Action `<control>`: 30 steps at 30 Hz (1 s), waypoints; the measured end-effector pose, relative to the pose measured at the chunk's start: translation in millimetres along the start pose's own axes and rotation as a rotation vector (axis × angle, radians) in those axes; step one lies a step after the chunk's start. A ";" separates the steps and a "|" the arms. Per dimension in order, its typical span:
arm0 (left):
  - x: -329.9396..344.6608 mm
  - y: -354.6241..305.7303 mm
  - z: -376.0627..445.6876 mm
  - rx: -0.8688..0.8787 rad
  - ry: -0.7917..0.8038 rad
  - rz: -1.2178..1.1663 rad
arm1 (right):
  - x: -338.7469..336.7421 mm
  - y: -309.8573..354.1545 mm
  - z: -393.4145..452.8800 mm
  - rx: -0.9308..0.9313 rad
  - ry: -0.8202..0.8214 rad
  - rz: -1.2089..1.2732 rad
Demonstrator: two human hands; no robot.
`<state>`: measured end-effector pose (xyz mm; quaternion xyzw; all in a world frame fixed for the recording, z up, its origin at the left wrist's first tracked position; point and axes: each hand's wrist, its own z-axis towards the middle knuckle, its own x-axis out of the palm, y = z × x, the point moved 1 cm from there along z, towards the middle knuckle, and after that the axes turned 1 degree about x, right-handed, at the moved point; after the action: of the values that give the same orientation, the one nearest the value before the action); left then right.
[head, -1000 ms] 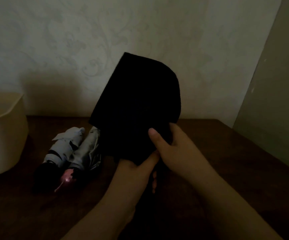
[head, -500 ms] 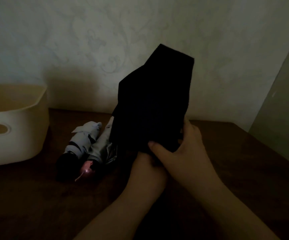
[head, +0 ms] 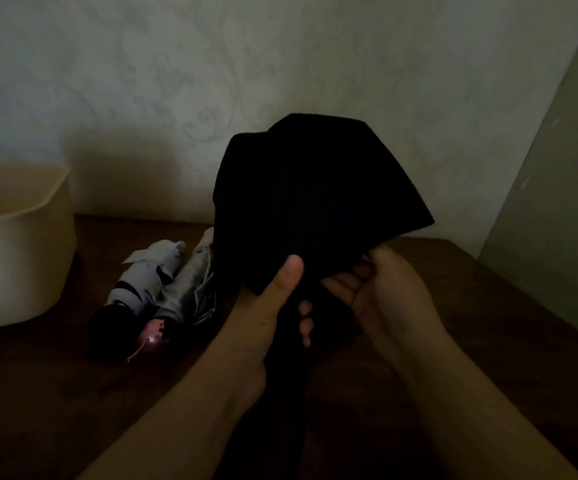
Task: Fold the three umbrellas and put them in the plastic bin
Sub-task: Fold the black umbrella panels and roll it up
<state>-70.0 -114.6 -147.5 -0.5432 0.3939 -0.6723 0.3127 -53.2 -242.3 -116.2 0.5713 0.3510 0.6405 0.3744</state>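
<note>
1. We hold the black umbrella (head: 311, 202) upright above the table (head: 488, 306), its dark cloth bunched and fanned out at the top.
2. Our left hand (head: 266, 306) grips the umbrella low down, thumb pressed on the cloth and fingers curled round the stem.
3. Our right hand (head: 384, 292) cups the cloth from the right, fingers tucked under it.
4. Two grey umbrellas (head: 163, 289) lie folded on the table, left of our hands.
5. The plastic bin (head: 21, 244) stands at the far left.
</note>
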 end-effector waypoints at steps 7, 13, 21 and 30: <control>-6.9 -5.6 3.0 0.002 -0.101 0.045 | 2.8 3.2 -5.9 0.011 0.344 0.000; -6.6 3.9 2.2 0.163 -0.197 0.259 | 4.9 -1.0 -7.0 -0.108 0.050 -0.337; -6.0 2.3 4.4 0.057 -0.111 0.057 | -5.5 5.7 -3.2 0.066 0.119 0.191; -9.4 -1.6 5.2 0.085 -0.187 0.145 | -22.1 17.0 8.5 0.072 0.011 0.158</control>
<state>-62.9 -106.8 -150.2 -0.5598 0.3725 -0.6105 0.4184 -44.6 -269.6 -110.8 0.6069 0.3296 0.6581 0.3000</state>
